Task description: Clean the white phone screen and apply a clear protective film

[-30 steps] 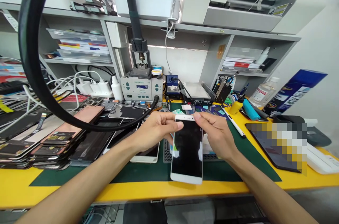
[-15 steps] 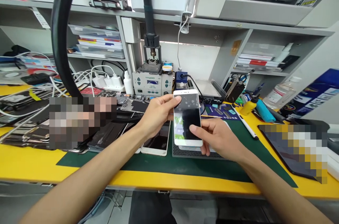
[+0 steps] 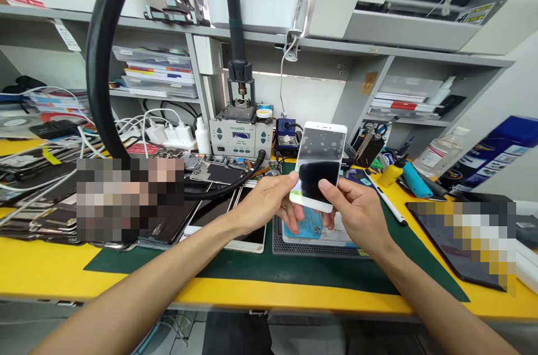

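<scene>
A white smartphone [image 3: 321, 162] with a mostly dark, spotted screen is held tilted above the mat. My left hand [image 3: 275, 198] grips its lower left edge, thumb on the front. At the lower right, my right hand [image 3: 357, 206] pinches it with the thumb over the screen; the fingers behind are partly hidden. Beneath the phone, a blue and clear flat packet [image 3: 309, 225] rests on a dark perforated pad [image 3: 279, 246]. Left of the pad lies another white-framed phone [image 3: 252, 237], partly covered by my left forearm.
A green mat [image 3: 235, 265] covers part of the yellow bench [image 3: 235, 293]. Piled phone parts [image 3: 46, 204] lie left. Behind stands a grey soldering station [image 3: 239, 139] under a thick black hose [image 3: 98, 64]. A white pen [image 3: 386, 198] and a dark tablet-like panel [image 3: 445, 237] lie right.
The phone has moved up and to the right and is tilted. My left hand has shifted from its upper left corner to the lower left edge, uncovering the blue packet.
</scene>
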Motion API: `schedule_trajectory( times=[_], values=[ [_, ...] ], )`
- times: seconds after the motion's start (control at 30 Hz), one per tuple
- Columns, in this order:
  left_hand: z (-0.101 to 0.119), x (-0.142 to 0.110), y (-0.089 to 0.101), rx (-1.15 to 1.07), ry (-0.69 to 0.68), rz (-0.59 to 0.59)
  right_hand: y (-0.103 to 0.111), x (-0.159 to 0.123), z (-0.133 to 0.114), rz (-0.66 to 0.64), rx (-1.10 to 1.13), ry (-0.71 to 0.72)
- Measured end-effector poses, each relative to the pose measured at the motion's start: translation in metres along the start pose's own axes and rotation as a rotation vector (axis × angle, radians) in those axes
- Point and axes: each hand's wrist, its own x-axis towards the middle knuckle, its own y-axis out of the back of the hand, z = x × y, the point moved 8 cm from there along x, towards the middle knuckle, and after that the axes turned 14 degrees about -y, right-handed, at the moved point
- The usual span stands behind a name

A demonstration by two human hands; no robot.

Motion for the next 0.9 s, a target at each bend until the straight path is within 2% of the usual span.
schedule_trajectory(
  times=[0.23, 0.43, 0.57, 0.7, 0.9],
  values=[
    [0.006, -0.002, -0.005, 0.013, -0.057, -0.106, -0.002, 0.003, 0.005, -0.078, 0.108, -0.041],
    [0.011, -0.003, -0.006, 0.123, -0.059, -0.134, -0.002, 0.001, 0.003, -0.057, 0.077, -0.029],
    [0.020, -0.001, 0.005, 0.225, -0.176, 0.029, -0.002, -0.003, 0.000, -0.015, -0.015, 0.027],
    [0.023, 0.000, 0.014, 0.197, -0.277, 0.160, -0.007, -0.005, 0.003, -0.054, -0.044, 0.014],
    [0.016, 0.001, 0.017, 0.072, -0.239, 0.232, -0.015, -0.006, 0.004, -0.116, -0.044, 0.004]
  ],
)
